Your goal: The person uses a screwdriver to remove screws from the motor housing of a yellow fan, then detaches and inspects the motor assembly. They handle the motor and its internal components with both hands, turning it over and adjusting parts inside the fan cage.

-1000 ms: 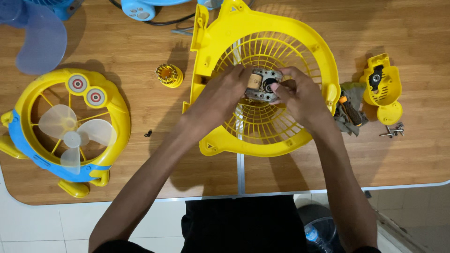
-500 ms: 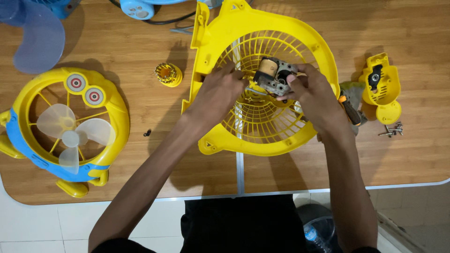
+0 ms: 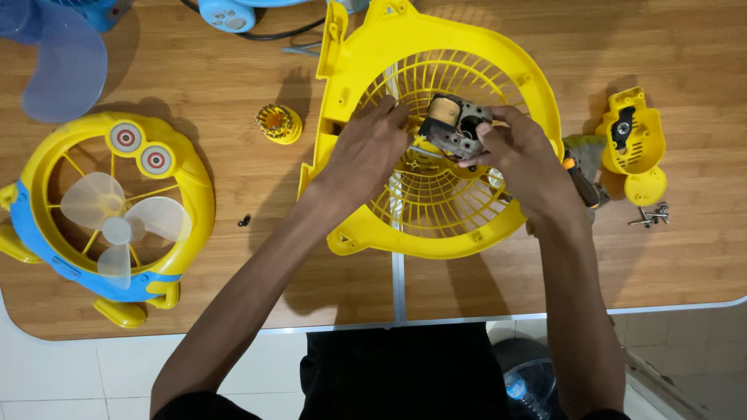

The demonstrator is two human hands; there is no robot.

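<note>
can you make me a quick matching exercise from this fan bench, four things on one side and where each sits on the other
Things:
1. small fan motor
2. loose clear blue fan blade
3. pile of screws
4. small yellow knob

Places:
A. top left corner of the wooden table
B. far right, below the yellow motor cover
C. held in both hands, left hand and right hand, over the yellow fan grille
D. on the table just left of the grille housing

Pairs: 1-C, 2-A, 3-B, 4-D
</note>
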